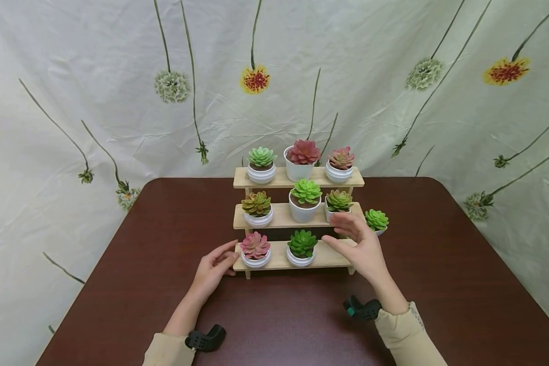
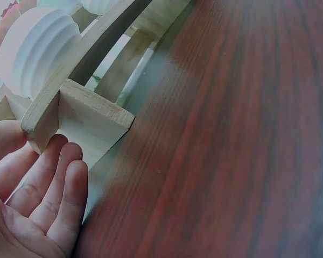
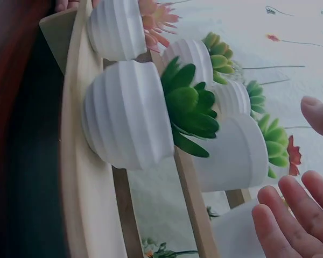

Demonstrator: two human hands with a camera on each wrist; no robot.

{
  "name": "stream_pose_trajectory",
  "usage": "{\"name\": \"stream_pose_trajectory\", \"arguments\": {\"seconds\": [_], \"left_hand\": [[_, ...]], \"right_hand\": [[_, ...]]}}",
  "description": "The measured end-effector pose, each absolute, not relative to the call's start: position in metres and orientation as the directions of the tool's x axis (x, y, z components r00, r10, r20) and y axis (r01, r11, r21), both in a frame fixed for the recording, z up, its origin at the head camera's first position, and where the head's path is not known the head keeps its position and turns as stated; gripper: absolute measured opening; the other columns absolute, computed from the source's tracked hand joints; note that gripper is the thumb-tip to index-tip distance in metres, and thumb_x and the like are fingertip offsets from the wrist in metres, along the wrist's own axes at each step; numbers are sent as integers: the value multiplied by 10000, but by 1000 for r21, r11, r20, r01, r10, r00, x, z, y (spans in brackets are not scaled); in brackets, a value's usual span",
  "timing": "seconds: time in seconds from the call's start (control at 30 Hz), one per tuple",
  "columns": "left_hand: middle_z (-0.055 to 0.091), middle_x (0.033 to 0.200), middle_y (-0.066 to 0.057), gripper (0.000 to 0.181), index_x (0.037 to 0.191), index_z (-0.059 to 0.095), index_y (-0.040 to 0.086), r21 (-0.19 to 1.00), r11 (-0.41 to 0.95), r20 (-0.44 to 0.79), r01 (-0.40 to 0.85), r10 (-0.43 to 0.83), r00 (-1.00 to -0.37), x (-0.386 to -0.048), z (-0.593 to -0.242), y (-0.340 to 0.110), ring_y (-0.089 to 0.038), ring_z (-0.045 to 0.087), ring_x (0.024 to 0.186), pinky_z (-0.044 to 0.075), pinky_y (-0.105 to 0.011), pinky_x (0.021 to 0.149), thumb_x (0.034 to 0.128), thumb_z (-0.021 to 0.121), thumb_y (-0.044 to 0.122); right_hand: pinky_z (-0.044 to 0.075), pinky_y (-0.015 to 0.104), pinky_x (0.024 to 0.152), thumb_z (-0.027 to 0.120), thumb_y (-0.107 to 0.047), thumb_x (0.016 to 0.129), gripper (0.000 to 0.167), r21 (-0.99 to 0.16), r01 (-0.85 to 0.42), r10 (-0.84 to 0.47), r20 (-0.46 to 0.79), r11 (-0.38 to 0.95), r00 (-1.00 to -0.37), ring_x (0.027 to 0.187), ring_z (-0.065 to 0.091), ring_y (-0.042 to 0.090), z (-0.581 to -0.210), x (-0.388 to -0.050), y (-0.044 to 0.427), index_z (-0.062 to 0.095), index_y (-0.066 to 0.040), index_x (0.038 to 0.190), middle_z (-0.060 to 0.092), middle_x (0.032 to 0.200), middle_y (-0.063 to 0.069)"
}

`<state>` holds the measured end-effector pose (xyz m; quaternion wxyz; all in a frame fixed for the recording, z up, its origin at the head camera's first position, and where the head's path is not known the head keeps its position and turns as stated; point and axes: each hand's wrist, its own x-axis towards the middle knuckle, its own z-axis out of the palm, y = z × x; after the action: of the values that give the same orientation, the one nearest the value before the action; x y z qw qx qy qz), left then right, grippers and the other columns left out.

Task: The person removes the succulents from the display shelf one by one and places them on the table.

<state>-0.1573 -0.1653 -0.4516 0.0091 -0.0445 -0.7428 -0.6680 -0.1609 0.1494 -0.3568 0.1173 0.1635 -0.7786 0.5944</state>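
Observation:
A three-tier wooden plant stand (image 1: 276, 260) stands on the table, bearing several small succulents in white pots. My left hand (image 1: 214, 265) holds the left end of its bottom tier, thumb and fingers around the board's corner (image 2: 40, 121). Beside that hand sits a pink succulent (image 1: 254, 246); a dark green succulent (image 1: 303, 244) stands mid-tier. My right hand (image 1: 359, 246) hovers by the right end of the bottom tier, fingers apart and holding nothing. It partly hides a bright green potted succulent (image 1: 376, 219) to the right of the stand.
On the middle tier stand a yellow-green succulent (image 1: 256, 204), a light green one (image 1: 306, 193) and a reddish-green one (image 1: 339, 201). The top tier bears a red succulent (image 1: 304, 152) between two others. Behind the brown table (image 1: 164, 239) hangs a floral cloth (image 1: 119, 91).

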Motion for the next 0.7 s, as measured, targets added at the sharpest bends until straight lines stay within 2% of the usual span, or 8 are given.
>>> {"name": "stream_pose_trajectory", "arguments": {"seconds": [0.23,0.43,0.7], "left_hand": [[615,941,-218,401,1300,496,-84,992,99,67,72,54,-996,-158,-453,-166,-118,603,710,557,-302,627,921,571,22],[612,923,-184,403,1302,498,-79,992,101,64,69,55,-996,-159,-453,-166,-120,603,716,560,-318,636,922,574,30],[614,924,-198,397,1294,498,-92,993,93,74,79,54,-996,-158,-453,-166,-112,601,726,560,-310,627,919,571,16]], "right_hand": [[458,416,935,747,29,764,488,-906,-361,-191,323,220,-927,1092,554,359,-372,-167,146,538,80,1203,579,1171,254],[457,357,949,784,-54,754,536,-908,-346,-240,291,235,-926,1113,555,309,-397,-178,147,550,-4,1233,595,1187,148],[443,399,961,810,-81,729,600,-898,-359,-292,283,255,-914,1122,541,298,-407,-181,140,528,-1,1253,572,1211,179]]}}
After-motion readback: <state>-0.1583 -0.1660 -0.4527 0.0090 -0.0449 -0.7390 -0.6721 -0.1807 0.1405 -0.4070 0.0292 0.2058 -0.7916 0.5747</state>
